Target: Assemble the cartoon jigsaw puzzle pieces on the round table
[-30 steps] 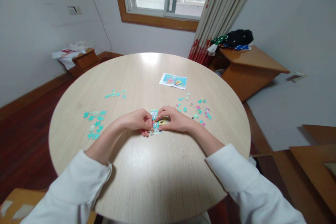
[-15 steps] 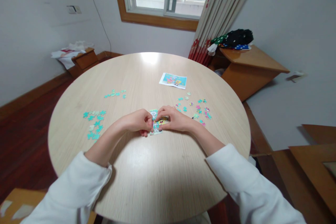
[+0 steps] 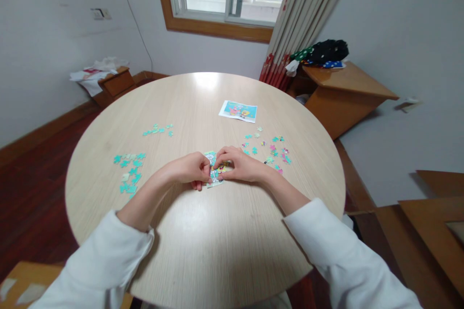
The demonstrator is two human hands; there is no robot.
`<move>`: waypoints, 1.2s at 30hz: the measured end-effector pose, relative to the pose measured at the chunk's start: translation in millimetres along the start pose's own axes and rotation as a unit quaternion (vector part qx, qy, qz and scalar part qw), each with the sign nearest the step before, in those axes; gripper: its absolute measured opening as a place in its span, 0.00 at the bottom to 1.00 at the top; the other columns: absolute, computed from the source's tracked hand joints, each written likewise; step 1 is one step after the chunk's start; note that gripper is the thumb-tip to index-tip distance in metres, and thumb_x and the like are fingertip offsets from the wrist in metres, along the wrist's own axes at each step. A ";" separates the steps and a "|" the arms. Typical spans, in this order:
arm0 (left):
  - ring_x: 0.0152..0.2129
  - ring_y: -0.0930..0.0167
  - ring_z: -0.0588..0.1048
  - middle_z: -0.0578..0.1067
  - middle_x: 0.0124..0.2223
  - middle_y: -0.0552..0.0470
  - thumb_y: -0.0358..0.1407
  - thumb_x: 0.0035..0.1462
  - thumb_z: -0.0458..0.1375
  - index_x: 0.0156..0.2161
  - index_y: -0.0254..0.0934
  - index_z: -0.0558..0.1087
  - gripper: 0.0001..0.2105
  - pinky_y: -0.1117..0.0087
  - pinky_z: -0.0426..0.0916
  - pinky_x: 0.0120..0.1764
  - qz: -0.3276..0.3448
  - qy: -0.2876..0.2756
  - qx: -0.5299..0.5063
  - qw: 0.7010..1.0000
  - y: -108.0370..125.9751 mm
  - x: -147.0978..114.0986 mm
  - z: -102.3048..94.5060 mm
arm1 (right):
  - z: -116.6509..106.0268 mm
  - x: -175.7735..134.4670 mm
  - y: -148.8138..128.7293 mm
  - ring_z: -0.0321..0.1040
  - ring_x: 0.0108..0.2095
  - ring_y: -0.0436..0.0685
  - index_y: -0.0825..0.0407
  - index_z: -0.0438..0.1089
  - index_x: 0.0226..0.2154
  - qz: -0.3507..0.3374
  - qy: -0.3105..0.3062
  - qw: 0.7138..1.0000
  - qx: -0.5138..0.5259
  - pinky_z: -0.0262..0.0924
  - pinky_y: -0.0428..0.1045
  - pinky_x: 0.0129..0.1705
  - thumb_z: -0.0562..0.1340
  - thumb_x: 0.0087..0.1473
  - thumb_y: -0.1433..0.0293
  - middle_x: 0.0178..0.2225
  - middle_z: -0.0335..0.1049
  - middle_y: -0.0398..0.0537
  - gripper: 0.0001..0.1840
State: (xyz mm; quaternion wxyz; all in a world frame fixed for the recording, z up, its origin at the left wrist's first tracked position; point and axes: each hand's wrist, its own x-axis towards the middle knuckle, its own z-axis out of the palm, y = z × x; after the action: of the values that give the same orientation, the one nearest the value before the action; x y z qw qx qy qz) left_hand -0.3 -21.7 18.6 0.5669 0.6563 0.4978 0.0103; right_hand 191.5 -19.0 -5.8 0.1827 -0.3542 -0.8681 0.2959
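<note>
A small joined section of a jigsaw puzzle (image 3: 214, 179) lies on the table between my hands, showing pale green, white and yellow printed parts. My left hand (image 3: 193, 169) is closed at its left edge, thumb and forefinger pinching the section. From the right, my right hand (image 3: 237, 164) curls over it, thumb and fingertips gripping its yellow side. My fingers hide much of the section. Loose puzzle pieces (image 3: 274, 152), turquoise, pink and yellow, are scattered to the right of my right hand.
More turquoise puzzle pieces (image 3: 133, 171) lie at the left, with a smaller group (image 3: 155, 130) farther back. A printed picture sheet (image 3: 238, 111) lies toward the far side of the round wooden table (image 3: 203, 251). Behind it are a window and a curtain (image 3: 290, 24).
The puzzle section has tilted slightly between my hands, its lower edge now slanting. Both hands stay in almost the same place, still gripping it.
</note>
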 end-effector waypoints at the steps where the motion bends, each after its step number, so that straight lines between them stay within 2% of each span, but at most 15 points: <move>1: 0.15 0.75 0.70 0.67 0.14 0.57 0.32 0.41 0.59 0.19 0.34 0.64 0.08 0.75 0.64 0.21 -0.001 0.000 0.003 1.000 -0.2 0.1 0.0 | 0.0 0.0 0.1 0.62 0.45 0.55 0.49 0.73 0.35 0.000 0.000 1.000 0.000 0.53 0.56 0.52 0.66 0.47 0.69 0.41 0.66 0.48 0.08; 12: 0.12 0.76 0.65 0.65 0.13 0.58 0.36 0.39 0.60 0.19 0.35 0.63 0.10 0.76 0.57 0.18 0.005 0.021 0.054 0.998 -3.2 1.8 -0.4 | -1.0 -0.1 -1.3 0.62 0.46 0.55 0.49 0.73 0.34 0.005 -0.003 1.000 0.004 0.52 0.56 0.52 0.66 0.47 0.70 0.41 0.66 0.48 0.08; 19: 0.12 0.76 0.64 0.64 0.13 0.58 0.36 0.38 0.60 0.19 0.36 0.63 0.10 0.75 0.55 0.18 0.008 0.020 0.049 0.999 -1.4 0.3 -0.2 | 0.7 -0.4 1.8 0.62 0.45 0.55 0.49 0.73 0.34 0.000 -0.002 1.000 0.007 0.53 0.55 0.52 0.66 0.47 0.69 0.41 0.66 0.48 0.08; 27: 0.11 0.76 0.62 0.63 0.13 0.58 0.36 0.40 0.58 0.19 0.36 0.64 0.08 0.75 0.52 0.18 0.034 0.053 0.091 0.994 -10.6 6.9 -3.3 | 1.4 0.7 1.3 0.62 0.43 0.54 0.50 0.72 0.34 0.012 0.018 1.000 -0.007 0.54 0.53 0.50 0.67 0.46 0.70 0.39 0.66 0.47 0.09; 30: 0.11 0.77 0.62 0.63 0.13 0.59 0.35 0.39 0.57 0.19 0.36 0.63 0.08 0.76 0.51 0.17 0.044 0.059 0.087 0.994 -13.1 9.1 -3.9 | 1.3 0.6 0.8 0.62 0.42 0.54 0.51 0.72 0.33 0.020 0.024 0.999 -0.008 0.54 0.53 0.49 0.67 0.46 0.70 0.38 0.66 0.47 0.09; 36: 0.12 0.77 0.63 0.65 0.14 0.58 0.37 0.39 0.58 0.19 0.36 0.62 0.09 0.76 0.53 0.18 0.057 0.036 0.043 0.997 -9.4 4.9 -6.9 | 1.9 -0.8 1.2 0.62 0.42 0.53 0.51 0.72 0.33 0.025 0.025 0.999 -0.007 0.54 0.52 0.49 0.67 0.46 0.71 0.38 0.65 0.46 0.08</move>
State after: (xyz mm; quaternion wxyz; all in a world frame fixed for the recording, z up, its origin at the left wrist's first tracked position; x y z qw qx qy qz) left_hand -7.8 -14.6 11.3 0.5184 0.7066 0.4796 0.0446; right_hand 191.6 -19.6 -8.1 0.1948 -0.3844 -0.8561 0.2853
